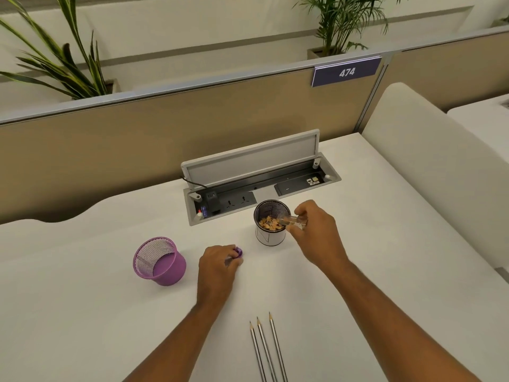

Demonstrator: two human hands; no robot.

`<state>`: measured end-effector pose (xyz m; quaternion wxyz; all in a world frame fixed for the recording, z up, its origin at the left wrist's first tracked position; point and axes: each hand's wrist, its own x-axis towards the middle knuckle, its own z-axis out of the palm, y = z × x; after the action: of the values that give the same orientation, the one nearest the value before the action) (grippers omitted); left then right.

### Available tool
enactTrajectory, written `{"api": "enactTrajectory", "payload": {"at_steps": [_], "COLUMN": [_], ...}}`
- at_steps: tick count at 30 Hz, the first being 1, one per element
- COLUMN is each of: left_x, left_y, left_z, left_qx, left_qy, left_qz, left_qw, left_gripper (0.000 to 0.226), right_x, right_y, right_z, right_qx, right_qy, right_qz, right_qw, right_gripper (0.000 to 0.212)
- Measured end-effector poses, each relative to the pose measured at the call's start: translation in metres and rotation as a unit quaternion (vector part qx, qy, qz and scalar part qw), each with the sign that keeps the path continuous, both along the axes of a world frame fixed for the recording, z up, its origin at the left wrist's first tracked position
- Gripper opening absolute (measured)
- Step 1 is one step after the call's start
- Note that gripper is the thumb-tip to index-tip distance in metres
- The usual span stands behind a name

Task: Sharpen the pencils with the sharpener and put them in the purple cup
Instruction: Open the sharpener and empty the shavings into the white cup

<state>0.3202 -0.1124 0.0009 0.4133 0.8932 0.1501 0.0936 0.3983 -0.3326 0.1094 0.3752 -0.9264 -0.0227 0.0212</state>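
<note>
**Three pencils lie near the front edge; sharpener and its clear case are in the hands**

Three pencils (266, 351) lie side by side on the white desk (82, 299), between the two forearms, their sharpened points aimed away from the person. Well apart from them, to the left and further back, the purple cup (170, 267) stands upright with no pencils in it.

Just right of that cup, the left hand (217, 261) rests low on the desk, fingers curled around a small purple sharpener (239, 251) that peeks out past the knuckles.

The right hand (316, 227) grips a small clear container (294, 220), tipped with its mouth over the rim of a dark mesh cup (268, 237). That cup has a white lower wall and holds a heap of pencil shavings (270, 223).

Behind it, a socket box (303, 186) is sunk into the desk with its grey lid (248, 161) raised. A beige partition (137, 128) runs behind the desk, carrying a purple plate (346, 72) marked 474, with leafy plants (68, 64) beyond.
</note>
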Motion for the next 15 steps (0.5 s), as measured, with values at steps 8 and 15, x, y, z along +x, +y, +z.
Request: {"api": "enactTrajectory", "payload": {"at_steps": [8, 15], "left_x": [-0.005, 0.029], "left_y": [0.0, -0.029], "left_z": [0.014, 0.055], "left_qx": [-0.004, 0.086], "left_qy": [-0.036, -0.145], "left_qz": [0.042, -0.042], "left_qw": [0.998, 0.985], "left_gripper": [0.03, 0.046], "right_x": [0.01, 0.015], "right_y": [0.004, 0.013], "right_z": [0.01, 0.023], "right_qx": [-0.035, -0.049], "right_qy": [-0.03, -0.008], "right_qz": [0.012, 0.041], "right_qw": [0.999, 0.998], "right_gripper": [0.032, 0.047]}}
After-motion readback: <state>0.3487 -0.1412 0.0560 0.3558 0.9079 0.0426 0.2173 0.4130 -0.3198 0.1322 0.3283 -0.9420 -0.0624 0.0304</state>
